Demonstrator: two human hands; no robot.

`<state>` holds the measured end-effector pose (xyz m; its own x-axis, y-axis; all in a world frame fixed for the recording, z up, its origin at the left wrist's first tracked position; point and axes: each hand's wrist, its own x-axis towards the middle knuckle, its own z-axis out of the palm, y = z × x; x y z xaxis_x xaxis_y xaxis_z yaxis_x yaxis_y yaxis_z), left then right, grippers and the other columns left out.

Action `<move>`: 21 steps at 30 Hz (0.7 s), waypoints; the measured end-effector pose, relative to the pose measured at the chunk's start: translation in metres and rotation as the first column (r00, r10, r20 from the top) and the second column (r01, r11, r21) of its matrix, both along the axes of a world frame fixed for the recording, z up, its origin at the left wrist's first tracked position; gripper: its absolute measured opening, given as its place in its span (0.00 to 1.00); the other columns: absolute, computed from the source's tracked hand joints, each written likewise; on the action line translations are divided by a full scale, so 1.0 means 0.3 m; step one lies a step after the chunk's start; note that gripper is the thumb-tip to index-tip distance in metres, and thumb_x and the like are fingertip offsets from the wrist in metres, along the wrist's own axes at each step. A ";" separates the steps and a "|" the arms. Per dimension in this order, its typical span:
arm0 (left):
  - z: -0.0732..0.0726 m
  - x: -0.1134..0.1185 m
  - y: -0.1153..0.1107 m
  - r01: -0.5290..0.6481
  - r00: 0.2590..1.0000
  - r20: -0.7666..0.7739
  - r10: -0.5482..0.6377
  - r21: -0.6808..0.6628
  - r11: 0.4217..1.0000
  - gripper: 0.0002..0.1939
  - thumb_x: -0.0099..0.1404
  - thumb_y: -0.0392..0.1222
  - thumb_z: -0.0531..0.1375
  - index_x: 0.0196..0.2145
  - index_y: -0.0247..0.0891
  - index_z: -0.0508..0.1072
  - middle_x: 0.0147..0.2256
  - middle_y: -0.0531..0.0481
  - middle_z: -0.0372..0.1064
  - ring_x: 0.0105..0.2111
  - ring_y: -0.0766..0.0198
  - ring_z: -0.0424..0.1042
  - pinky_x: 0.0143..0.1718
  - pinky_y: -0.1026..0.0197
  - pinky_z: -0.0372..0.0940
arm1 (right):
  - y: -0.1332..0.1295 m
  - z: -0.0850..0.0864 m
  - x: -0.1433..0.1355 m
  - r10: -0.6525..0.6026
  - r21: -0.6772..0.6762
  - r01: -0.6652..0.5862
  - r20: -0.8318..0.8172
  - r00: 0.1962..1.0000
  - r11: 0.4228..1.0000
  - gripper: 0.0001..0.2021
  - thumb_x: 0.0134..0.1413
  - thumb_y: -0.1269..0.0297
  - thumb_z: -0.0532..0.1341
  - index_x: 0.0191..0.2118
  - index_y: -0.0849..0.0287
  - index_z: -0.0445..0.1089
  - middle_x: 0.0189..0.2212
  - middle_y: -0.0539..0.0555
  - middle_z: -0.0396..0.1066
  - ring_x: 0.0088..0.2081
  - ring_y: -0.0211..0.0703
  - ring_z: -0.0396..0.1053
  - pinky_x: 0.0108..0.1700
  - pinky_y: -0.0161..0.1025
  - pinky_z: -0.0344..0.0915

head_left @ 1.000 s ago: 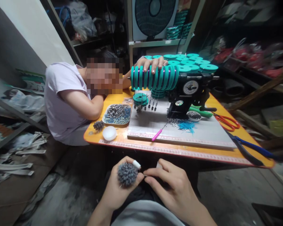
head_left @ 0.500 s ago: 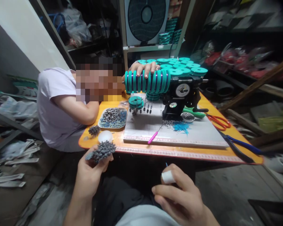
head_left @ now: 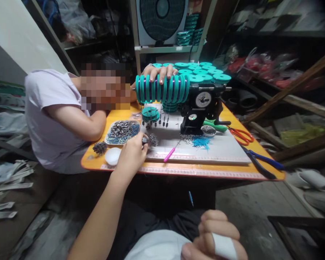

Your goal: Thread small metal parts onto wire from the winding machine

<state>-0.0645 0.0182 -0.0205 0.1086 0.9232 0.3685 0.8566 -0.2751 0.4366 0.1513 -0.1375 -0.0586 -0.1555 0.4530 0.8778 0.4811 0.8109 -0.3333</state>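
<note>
The cluster point(head_left: 153, 140) is at mid-frame, over the board's point(head_left: 230, 148) left end, knobby side facing right; the left hand point(head_left: 132, 150) masks its long axis, fingers curled around it. Bare board separates it from the pink tool point(head_left: 169, 154); the tray point(head_left: 106, 139) edges in at left. Lower right, the right hand's point(head_left: 216, 234) fingers are bent inward; whether they grip anything, I cannot tell.

At five o'clock the right hand point(head_left: 216, 234) runs off the bottom edge; toward eight, the left hand point(head_left: 132, 151) partly hides a grey spiky cluster point(head_left: 153, 139).
</note>
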 end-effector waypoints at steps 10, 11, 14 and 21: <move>-0.030 -0.021 -0.045 0.017 0.996 0.089 -0.019 0.015 1.000 0.22 0.62 0.29 0.55 0.54 0.32 0.71 0.48 0.39 0.65 0.26 0.64 0.69 0.33 0.58 0.67 | 0.035 -0.130 -0.015 0.133 -0.256 -0.185 -0.208 0.969 0.949 0.09 0.64 0.71 0.61 0.44 0.48 0.73 0.32 0.53 0.66 0.26 0.42 0.70 0.19 0.40 0.71; -0.027 -0.025 -0.056 0.004 0.992 0.129 -0.008 0.035 0.999 0.22 0.62 0.29 0.55 0.54 0.32 0.71 0.47 0.40 0.65 0.24 0.67 0.67 0.31 0.60 0.66 | 0.033 -0.133 -0.016 0.117 -0.260 -0.170 -0.207 0.971 0.951 0.09 0.64 0.70 0.60 0.44 0.49 0.73 0.31 0.53 0.66 0.26 0.42 0.70 0.18 0.39 0.70; -0.014 -0.031 -0.091 -0.051 0.970 0.243 0.025 0.100 0.994 0.17 0.65 0.31 0.55 0.52 0.32 0.72 0.43 0.45 0.65 0.22 0.71 0.62 0.28 0.64 0.64 | 0.031 -0.125 -0.011 0.085 -0.228 -0.124 -0.174 0.981 0.966 0.10 0.65 0.71 0.58 0.46 0.49 0.72 0.29 0.53 0.68 0.27 0.42 0.72 0.20 0.37 0.72; 0.014 -0.141 -0.163 -0.239 0.917 0.371 0.148 0.213 0.947 0.08 0.68 0.40 0.58 0.41 0.36 0.75 0.37 0.48 0.70 0.34 0.64 0.71 0.34 0.65 0.65 | 0.037 -0.139 0.004 -0.089 -0.138 0.072 -0.118 0.989 0.988 0.07 0.56 0.73 0.65 0.38 0.55 0.76 0.31 0.55 0.73 0.30 0.45 0.74 0.26 0.36 0.72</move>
